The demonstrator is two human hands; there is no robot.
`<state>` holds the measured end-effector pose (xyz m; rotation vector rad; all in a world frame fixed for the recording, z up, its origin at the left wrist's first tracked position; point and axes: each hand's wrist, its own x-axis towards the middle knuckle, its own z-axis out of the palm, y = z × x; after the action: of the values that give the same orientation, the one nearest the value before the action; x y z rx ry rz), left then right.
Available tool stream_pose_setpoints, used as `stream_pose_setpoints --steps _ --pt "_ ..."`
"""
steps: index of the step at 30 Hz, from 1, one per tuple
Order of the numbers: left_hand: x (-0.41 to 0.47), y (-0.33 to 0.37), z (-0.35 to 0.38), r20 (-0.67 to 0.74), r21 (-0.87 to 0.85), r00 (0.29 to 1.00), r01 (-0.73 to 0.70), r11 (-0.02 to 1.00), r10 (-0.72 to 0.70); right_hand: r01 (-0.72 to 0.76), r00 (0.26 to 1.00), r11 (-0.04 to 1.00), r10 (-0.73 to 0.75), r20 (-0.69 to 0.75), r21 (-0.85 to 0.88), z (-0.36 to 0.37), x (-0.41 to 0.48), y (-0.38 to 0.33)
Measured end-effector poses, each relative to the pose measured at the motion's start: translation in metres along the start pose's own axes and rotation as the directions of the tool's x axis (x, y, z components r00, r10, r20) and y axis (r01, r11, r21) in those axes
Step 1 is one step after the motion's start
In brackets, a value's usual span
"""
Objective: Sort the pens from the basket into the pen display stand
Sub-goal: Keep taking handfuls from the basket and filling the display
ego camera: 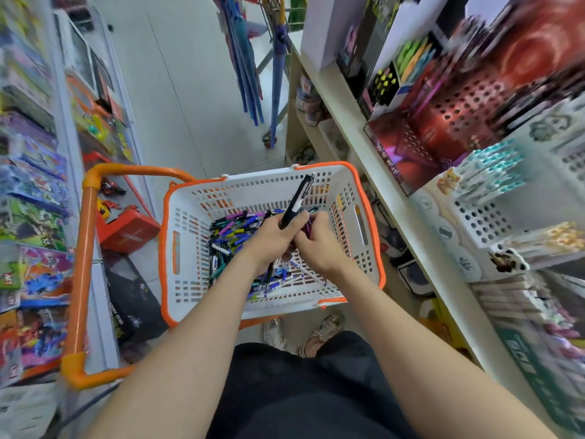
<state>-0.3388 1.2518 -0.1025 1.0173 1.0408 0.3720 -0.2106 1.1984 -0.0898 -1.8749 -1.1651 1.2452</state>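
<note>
two hands meet over the basket (190, 280). left hand (270, 240) grips a black pen (299, 198) upright, prob. to bunch like w/ like; right hand (321, 247), touching it, pinches purple pens (308, 228). loose pens (228, 236) lie below both. display stand (478, 223) sits well right of them.

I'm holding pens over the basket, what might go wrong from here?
The black pen sticks far out of the grip of the left hand, so it may slip back into the loose pens below. The purple pens are bunched in the right hand, tight against the left; some might spill.
</note>
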Motion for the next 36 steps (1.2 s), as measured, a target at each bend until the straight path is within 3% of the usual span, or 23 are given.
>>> stream_pose_setpoints --steps 7,14,16,18,21,24,26,29,33,36 --pt "-0.007 0.002 -0.003 -0.027 -0.118 0.998 0.051 0.992 -0.054 0.092 0.989 0.966 -0.061 0.131 -0.243 0.011 -0.012 -0.014" --pt "-0.017 0.019 0.0 -0.052 -0.063 0.998 0.04 0.997 -0.043 0.079 0.997 0.962 -0.074 0.028 -0.26 0.022 -0.013 -0.012" --pt "-0.016 0.021 0.0 -0.077 -0.06 0.996 0.045 0.997 -0.049 0.055 0.996 0.889 -0.078 -0.032 -0.454 0.023 -0.013 -0.011" --pt "-0.015 0.02 -0.001 -0.09 -0.068 0.994 0.059 0.996 -0.065 0.038 0.986 0.753 -0.136 -0.099 -0.657 0.021 -0.018 -0.01" --pt "-0.015 0.015 0.0 -0.126 -0.092 0.985 0.107 0.99 -0.119 0.06 0.982 0.667 -0.172 -0.075 -0.743 0.019 -0.024 -0.007" --pt "-0.015 0.011 0.0 -0.136 -0.17 0.976 0.147 0.974 -0.171 0.072 0.997 0.758 -0.073 0.026 -0.648 0.016 -0.025 -0.002" --pt "-0.015 0.01 -0.002 -0.123 -0.246 0.969 0.182 0.952 -0.216 0.099 0.995 0.799 -0.088 0.048 -0.593 0.014 -0.028 -0.001" --pt "-0.018 0.012 0.003 -0.079 -0.327 0.975 0.171 0.93 -0.207 0.11 0.99 0.842 -0.139 -0.015 -0.528 0.018 -0.03 0.002" --pt "-0.017 0.017 0.007 -0.225 -0.424 0.951 0.101 0.9 -0.213 0.041 0.971 0.991 -0.071 -0.23 -0.131 0.021 -0.035 0.001" --pt "-0.017 0.019 0.005 -0.31 -0.461 0.938 -0.006 0.887 -0.155 -0.124 0.967 0.985 0.148 -0.206 0.123 0.019 -0.043 -0.001"
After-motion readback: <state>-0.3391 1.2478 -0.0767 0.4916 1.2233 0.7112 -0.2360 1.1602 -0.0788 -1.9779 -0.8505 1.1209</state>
